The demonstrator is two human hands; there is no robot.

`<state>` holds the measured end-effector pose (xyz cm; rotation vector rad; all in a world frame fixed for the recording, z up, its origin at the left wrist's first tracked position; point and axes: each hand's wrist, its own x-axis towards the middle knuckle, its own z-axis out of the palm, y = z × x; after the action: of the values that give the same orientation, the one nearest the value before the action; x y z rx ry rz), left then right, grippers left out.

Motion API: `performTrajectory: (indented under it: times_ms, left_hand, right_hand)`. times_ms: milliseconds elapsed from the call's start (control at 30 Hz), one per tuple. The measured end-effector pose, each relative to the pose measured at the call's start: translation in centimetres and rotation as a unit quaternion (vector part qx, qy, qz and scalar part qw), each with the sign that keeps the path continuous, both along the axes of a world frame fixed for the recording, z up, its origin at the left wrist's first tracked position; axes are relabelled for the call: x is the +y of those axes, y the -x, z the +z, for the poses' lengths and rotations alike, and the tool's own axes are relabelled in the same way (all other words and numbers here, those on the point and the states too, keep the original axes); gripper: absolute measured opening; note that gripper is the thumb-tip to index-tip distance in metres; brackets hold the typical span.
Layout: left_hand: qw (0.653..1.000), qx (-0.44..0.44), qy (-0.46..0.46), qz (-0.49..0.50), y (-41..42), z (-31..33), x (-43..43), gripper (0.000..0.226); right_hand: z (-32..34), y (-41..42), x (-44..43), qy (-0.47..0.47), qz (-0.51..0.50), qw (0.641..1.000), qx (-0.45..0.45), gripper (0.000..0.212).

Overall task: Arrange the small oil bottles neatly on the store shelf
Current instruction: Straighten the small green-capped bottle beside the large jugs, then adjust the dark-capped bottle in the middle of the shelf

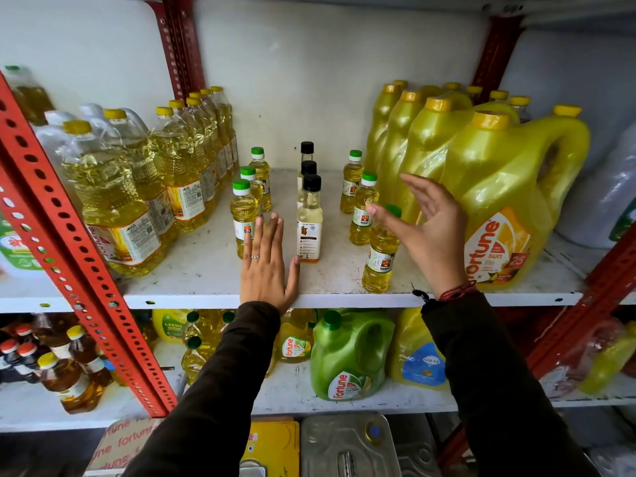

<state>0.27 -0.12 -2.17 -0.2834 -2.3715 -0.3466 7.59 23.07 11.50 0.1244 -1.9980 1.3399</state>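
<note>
Small oil bottles stand in three front-to-back rows on the white shelf (192, 270). The left row has green caps, its front bottle (243, 215) touching my fingertips. The middle row has black caps, with its front bottle (309, 222) pale and labelled. The right row has green caps; its front bottle (378, 259) stands near the shelf edge. My left hand (266, 266) lies flat on the shelf, fingers together, between the left and middle rows. My right hand (430, 228) hovers open, fingers spread, just right of the front right bottle, holding nothing.
Large clear oil bottles (117, 208) crowd the shelf's left side. Big yellow Fortune jugs (499, 208) fill the right side. Red slotted uprights (51, 242) frame the shelf. The lower shelf holds a green jug (347, 356) and more bottles.
</note>
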Motion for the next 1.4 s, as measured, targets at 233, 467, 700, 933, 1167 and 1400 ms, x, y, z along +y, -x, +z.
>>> performTrajectory:
  times_ms: [233, 467, 700, 933, 1167, 1400]
  left_hand:
    - [1.000, 0.002, -0.008, 0.005, 1.2, 0.9, -2.9, 0.073]
    - [1.000, 0.004, 0.026, 0.011, 0.1, -0.3, -2.5, 0.072]
    - [0.999, 0.004, 0.038, 0.018, 0.4, -0.3, -2.7, 0.073]
    - [0.999, 0.004, 0.028, 0.017, 0.2, -0.3, -2.7, 0.074]
    - [1.000, 0.001, 0.020, 0.018, 0.1, -0.2, -2.6, 0.074]
    - [1.000, -0.001, 0.022, 0.021, 0.1, -0.2, -2.6, 0.074]
  right_hand:
    - [2.2, 4.0, -7.7, 0.004, 0.094, 0.995, -0.036, 0.047]
    - [-0.8, 9.2, -9.1, -0.014, 0.103, 0.978, -0.180, 0.044]
    - [-1.9, 10.3, -9.3, 0.012, 0.078, 0.985, -0.155, 0.031]
    - [-2.5, 10.4, -10.4, 0.000, 0.030, 0.988, -0.151, 0.036]
    - [-2.5, 10.1, -10.5, -0.048, 0.028, 0.988, -0.145, 0.029]
    - [-2.5, 9.3, -10.8, -0.077, 0.032, 0.988, -0.133, 0.027]
